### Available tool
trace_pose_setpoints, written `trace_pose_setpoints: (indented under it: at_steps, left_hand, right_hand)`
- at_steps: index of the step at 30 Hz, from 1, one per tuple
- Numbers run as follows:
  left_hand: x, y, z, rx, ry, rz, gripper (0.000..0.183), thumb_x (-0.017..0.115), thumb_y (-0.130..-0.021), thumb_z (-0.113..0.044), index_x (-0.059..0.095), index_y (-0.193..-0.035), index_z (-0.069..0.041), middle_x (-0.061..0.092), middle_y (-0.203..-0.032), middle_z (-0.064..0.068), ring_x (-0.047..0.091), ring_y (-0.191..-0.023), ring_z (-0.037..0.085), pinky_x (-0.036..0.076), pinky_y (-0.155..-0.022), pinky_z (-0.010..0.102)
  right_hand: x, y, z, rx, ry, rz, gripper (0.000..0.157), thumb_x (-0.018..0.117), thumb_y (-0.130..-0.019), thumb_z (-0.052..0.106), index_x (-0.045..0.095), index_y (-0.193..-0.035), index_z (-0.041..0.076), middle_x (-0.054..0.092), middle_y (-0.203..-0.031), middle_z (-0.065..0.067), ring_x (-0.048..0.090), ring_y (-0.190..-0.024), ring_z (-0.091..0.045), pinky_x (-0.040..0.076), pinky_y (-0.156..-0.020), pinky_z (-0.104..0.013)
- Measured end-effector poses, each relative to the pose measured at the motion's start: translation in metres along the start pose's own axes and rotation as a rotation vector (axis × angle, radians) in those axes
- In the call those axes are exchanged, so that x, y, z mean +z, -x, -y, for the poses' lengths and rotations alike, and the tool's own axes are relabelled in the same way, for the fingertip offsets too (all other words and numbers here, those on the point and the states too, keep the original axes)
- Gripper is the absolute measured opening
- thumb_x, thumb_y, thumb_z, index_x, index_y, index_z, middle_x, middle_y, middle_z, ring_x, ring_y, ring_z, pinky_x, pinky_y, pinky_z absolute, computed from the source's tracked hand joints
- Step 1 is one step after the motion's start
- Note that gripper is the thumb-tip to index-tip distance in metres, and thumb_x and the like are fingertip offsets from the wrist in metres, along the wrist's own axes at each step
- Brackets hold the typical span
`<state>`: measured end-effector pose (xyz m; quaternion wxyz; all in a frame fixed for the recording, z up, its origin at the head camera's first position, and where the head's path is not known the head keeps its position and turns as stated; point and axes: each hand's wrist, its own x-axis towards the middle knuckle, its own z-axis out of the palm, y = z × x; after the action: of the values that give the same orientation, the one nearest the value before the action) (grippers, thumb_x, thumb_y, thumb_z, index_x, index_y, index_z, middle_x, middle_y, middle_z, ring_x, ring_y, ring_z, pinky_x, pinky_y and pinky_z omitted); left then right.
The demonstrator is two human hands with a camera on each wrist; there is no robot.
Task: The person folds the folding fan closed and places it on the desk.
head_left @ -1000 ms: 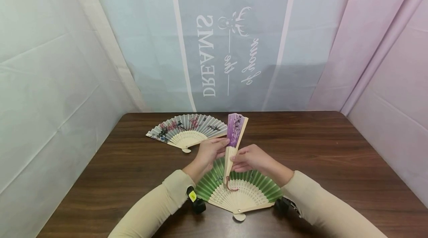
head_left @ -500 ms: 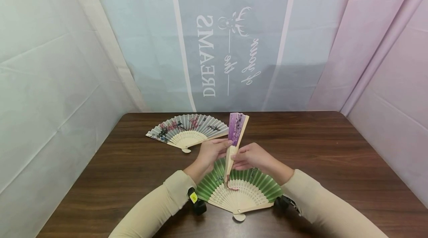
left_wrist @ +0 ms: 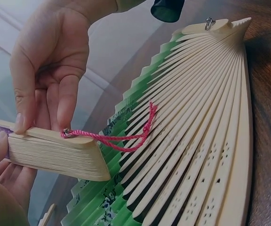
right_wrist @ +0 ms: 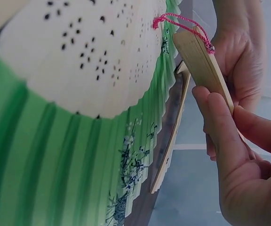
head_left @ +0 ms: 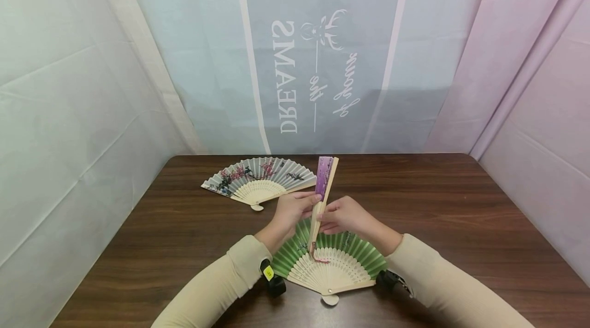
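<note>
Both hands hold a purple folding fan [head_left: 324, 179], mostly folded, raised above the table with its pale ribs pointing down. My left hand [head_left: 291, 211] pinches it from the left, thumb over the spot where purple cloth meets ribs. From the right, my right hand [head_left: 344, 217] pinches the ribs lower down. A red cord [left_wrist: 131, 140] hangs from the metal ring at the pivot end. Beneath lies a spread green folding fan [head_left: 338, 266], its pivot toward the near edge; the purple fan and hands hide part of its cloth.
A spread grey folding fan [head_left: 258, 184] with pink blossoms lies farther back on the left of the dark wooden table [head_left: 428, 195]. A printed cloth [head_left: 322, 61] hangs behind the table, and pale cloth walls stand at both sides.
The purple fan has turned slightly in the hands, so its purple face looks narrower and its top leans a bit less to the right. Both hands keep their hold.
</note>
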<state>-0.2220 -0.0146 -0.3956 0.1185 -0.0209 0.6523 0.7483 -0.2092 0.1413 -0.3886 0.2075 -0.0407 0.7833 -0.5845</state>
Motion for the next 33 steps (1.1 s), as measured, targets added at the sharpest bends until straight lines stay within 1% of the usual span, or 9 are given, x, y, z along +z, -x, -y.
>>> trace_pose_setpoints:
  at_steps: [7,12,15,19,22,23,26,28,33]
  left_hand:
    - [0.002,-0.001,-0.001,0.012,0.015,0.007,0.031,0.070,-0.083,-0.014,0.066,-0.108,0.004,0.069,-0.100,0.017,0.067,-0.092,0.022,0.057,-0.082,0.032]
    - [0.003,-0.002,-0.002,0.020,0.034,0.000,0.031,0.070,-0.082,-0.011,0.065,-0.108,0.005,0.069,-0.099,0.018,0.068,-0.089,0.021,0.057,-0.082,0.031]
    - [0.004,-0.001,-0.004,0.024,0.031,0.003,0.031,0.070,-0.083,-0.011,0.065,-0.109,0.005,0.069,-0.100,0.017,0.068,-0.090,0.021,0.057,-0.082,0.030]
    - [0.003,-0.011,0.005,0.032,0.018,0.011,0.031,0.070,-0.083,-0.014,0.066,-0.109,0.003,0.069,-0.100,0.017,0.068,-0.089,0.022,0.057,-0.080,0.030]
    - [0.003,-0.018,0.012,0.046,-0.008,0.016,0.030,0.070,-0.082,-0.015,0.067,-0.107,0.002,0.069,-0.099,0.018,0.069,-0.087,0.022,0.058,-0.078,0.030]
    - [0.004,-0.017,0.012,0.053,-0.018,0.019,0.030,0.070,-0.083,-0.016,0.067,-0.106,0.002,0.069,-0.099,0.019,0.069,-0.086,0.021,0.058,-0.077,0.029]
    - [0.005,-0.015,0.011,0.066,-0.055,0.036,0.027,0.069,-0.083,-0.015,0.068,-0.104,0.002,0.069,-0.097,0.019,0.069,-0.084,0.020,0.059,-0.076,0.029]
    - [0.006,-0.014,0.011,0.070,-0.068,0.051,0.026,0.069,-0.083,-0.014,0.069,-0.103,0.002,0.070,-0.096,0.018,0.069,-0.083,0.018,0.059,-0.075,0.029]
    - [0.010,-0.014,0.012,0.060,-0.082,0.093,0.024,0.069,-0.083,-0.012,0.069,-0.101,0.003,0.070,-0.096,0.018,0.069,-0.080,0.018,0.060,-0.072,0.030]
  right_hand:
    - [-0.002,-0.002,-0.002,-0.023,0.008,-0.024,0.025,0.066,-0.085,0.011,0.066,-0.096,-0.011,0.070,-0.081,-0.021,0.070,-0.071,-0.022,0.060,-0.069,-0.039]
    - [-0.003,-0.002,-0.001,-0.021,-0.005,-0.094,0.025,0.070,-0.082,0.011,0.067,-0.096,-0.009,0.070,-0.079,-0.019,0.069,-0.069,-0.022,0.060,-0.069,-0.038]
    - [-0.004,-0.002,0.000,-0.010,-0.013,-0.126,0.026,0.070,-0.081,0.011,0.067,-0.098,-0.009,0.070,-0.082,-0.018,0.069,-0.070,-0.021,0.060,-0.069,-0.037]
    - [-0.008,-0.003,0.001,-0.002,-0.037,-0.157,0.026,0.069,-0.082,0.009,0.066,-0.100,-0.010,0.070,-0.085,-0.019,0.069,-0.072,-0.020,0.060,-0.069,-0.035]
    - [-0.014,-0.004,0.003,0.000,-0.068,-0.179,0.026,0.067,-0.083,0.006,0.064,-0.102,-0.010,0.070,-0.085,-0.019,0.069,-0.074,-0.021,0.060,-0.073,-0.036]
    - [-0.016,-0.003,0.004,-0.002,-0.073,-0.185,0.026,0.067,-0.083,0.007,0.064,-0.103,-0.011,0.070,-0.085,-0.019,0.070,-0.076,-0.022,0.059,-0.074,-0.036]
    - [-0.025,-0.002,0.007,-0.004,-0.089,-0.186,0.030,0.066,-0.085,0.008,0.061,-0.106,-0.012,0.070,-0.087,-0.019,0.070,-0.079,-0.023,0.058,-0.079,-0.038]
    - [-0.031,-0.001,0.008,-0.006,-0.094,-0.184,0.031,0.066,-0.085,0.009,0.060,-0.108,-0.011,0.070,-0.087,-0.017,0.070,-0.079,-0.021,0.057,-0.081,-0.038]
    - [-0.049,0.003,0.010,-0.026,-0.161,-0.134,0.035,0.062,-0.087,0.006,0.054,-0.114,-0.016,0.070,-0.087,-0.012,0.068,-0.078,-0.016,0.056,-0.085,-0.038]
